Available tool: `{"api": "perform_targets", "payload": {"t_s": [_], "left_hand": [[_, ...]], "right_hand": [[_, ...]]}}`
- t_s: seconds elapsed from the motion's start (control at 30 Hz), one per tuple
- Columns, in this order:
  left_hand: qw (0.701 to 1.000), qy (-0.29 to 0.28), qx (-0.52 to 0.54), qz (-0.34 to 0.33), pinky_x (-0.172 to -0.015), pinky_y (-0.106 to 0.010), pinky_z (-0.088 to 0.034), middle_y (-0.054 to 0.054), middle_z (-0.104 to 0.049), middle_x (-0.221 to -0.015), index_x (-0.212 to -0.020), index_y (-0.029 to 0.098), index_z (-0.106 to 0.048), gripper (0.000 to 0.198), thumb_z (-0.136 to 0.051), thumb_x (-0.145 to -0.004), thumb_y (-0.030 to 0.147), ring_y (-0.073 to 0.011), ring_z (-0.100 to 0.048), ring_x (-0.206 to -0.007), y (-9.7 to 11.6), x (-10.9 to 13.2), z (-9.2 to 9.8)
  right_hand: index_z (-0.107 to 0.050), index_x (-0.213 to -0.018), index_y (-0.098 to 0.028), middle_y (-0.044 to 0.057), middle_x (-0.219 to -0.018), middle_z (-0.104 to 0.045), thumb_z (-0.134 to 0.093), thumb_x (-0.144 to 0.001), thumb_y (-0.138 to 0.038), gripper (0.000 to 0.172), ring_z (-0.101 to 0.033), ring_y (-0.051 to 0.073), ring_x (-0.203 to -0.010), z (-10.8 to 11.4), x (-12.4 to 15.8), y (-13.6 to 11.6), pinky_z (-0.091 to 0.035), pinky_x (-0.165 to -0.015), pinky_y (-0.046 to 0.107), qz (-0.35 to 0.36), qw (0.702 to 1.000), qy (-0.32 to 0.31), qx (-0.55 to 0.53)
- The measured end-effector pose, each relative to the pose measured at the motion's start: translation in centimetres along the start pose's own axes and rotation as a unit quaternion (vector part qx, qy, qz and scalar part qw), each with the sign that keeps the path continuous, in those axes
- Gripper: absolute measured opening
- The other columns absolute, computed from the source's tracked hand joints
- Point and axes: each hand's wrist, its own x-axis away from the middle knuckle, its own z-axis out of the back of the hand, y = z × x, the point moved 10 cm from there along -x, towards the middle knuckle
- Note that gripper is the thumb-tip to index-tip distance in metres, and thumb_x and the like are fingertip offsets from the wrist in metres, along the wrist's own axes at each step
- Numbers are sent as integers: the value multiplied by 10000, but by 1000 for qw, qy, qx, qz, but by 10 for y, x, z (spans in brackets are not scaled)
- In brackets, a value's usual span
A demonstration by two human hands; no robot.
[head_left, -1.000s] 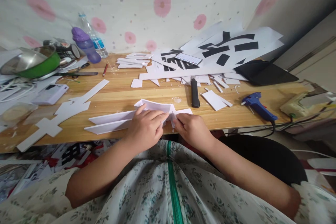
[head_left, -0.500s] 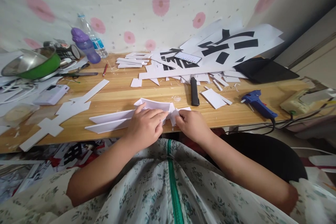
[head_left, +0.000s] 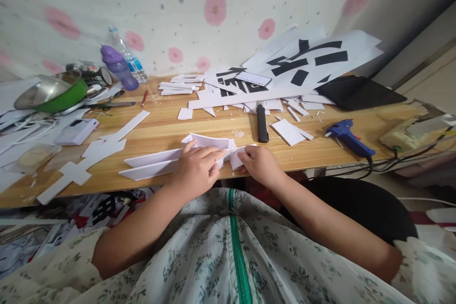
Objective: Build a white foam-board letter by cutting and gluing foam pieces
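Observation:
A white foam-board shape with raised side walls [head_left: 151,169] lies along the front edge of the table. My left hand [head_left: 197,164] rests over it, fingers stretched across its walls and thumb bent at the near side, gripping it in place. My right hand [head_left: 261,164] is closed, with thumb and fingers pinching a small white foam-board strip [head_left: 235,157] at the shape's right end. Whether strip and shape touch is hard to tell. My palms and fingers hide part of both.
A blue glue gun [head_left: 351,137] lies at the right. Beyond my hands is a black-handled cutter [head_left: 262,123], with foam-board offcuts [head_left: 288,131] beside it. Flat cut pieces [head_left: 76,171], a purple bottle [head_left: 119,69] and a green pan [head_left: 64,97] are at the left.
My right hand has turned slightly, and the strip in it now shows a broader face. My left hand stays on the shape. The camera view has shifted a little.

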Motion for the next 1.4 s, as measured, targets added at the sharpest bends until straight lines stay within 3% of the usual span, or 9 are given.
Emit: {"api": "perform_targets", "payload": {"t_s": [0.2, 0.53, 0.7, 0.83, 0.93, 1.1, 1.23, 1.33, 1.4], "left_hand": [[1000, -10, 3, 6, -981, -492, -404, -49, -733, -1027, -1070, 196, -661, 327, -492, -806, 108, -211, -683, -920, -1, -1, -1], [1000, -18, 0, 21, -988, -491, -395, -46, -733, -1023, -1081, 218, -664, 348, -502, -793, 108, -212, -679, -897, -3, -1, -2], [1000, -14, 3, 18, -971, -507, -404, -41, -736, -1011, -1076, 214, -663, 343, -497, -798, 102, -217, -682, -902, -2, 0, -2], [999, -22, 13, 23, -985, -519, -393, -44, -735, -1014, -1082, 220, -661, 352, -492, -798, 96, -213, -679, -914, -3, 0, -4], [999, -30, 27, 24, -997, -529, -387, -51, -732, -1013, -1083, 218, -658, 346, -493, -804, 99, -213, -674, -926, -4, 0, -6], [994, 79, 70, 13, -888, -427, -496, -105, -686, -1056, -1070, 170, -644, 281, -551, -806, 143, -219, -634, -975, 0, 1, 28], [972, 160, 166, 54, -718, -307, -520, -52, -675, -805, -867, 172, -661, 109, -576, -814, 130, -161, -623, -780, 10, 6, 54], [916, 64, 372, 134, -654, -266, -517, -29, -679, -747, -867, 177, -685, 109, -581, -849, 202, -132, -626, -683, 21, 5, 21], [822, -7, 531, 208, -680, -278, -536, -53, -700, -837, -1017, 174, -679, 227, -602, -850, 308, -154, -651, -747, 33, 8, -15]], "right_hand": [[-349, -562, -220, 11, -526, -570, -434, -872, -253, 323, -506, 131, -505, 3, 7, -1, -272, -512, 247, 15, 999, 26, -13], [-272, -537, -239, -47, -459, -314, -434, -820, -326, 337, -297, 118, -467, 12, 25, 1, -231, -487, 258, 36, 991, 120, -52], [-273, -555, -238, -47, -488, -317, -404, -852, -389, 358, -336, 115, -488, 19, 42, 11, -279, -483, 245, 32, 979, 174, -100], [-500, -674, -200, 3, -616, -563, -445, -882, -452, 332, -520, 137, -555, 31, 52, 19, -419, -536, 252, 24, 957, 176, -229], [-585, -730, -178, 13, -622, -614, -524, -858, -496, 349, -564, 143, -534, 45, 58, 26, -458, -540, 264, 3, 925, 169, -340], [-571, -647, -190, -27, -533, -528, -643, -809, -455, 319, -551, 130, -535, 78, 69, 36, -430, -535, 249, 10, 899, 226, -376], [-640, -706, -189, -3, -622, -607, -652, -822, -389, 231, -547, 118, -582, 81, 75, 32, -432, -572, 246, 36, 880, 230, -414], [-681, -750, -194, 8, -666, -652, -623, -846, -366, 205, -575, 119, -612, 68, 77, 15, -457, -610, 247, 58, 872, 188, -448], [-680, -725, -193, 6, -649, -650, -615, -851, -360, 219, -583, 121, -604, 60, 80, 4, -473, -606, 247, 67, 871, 166, -457]]}}
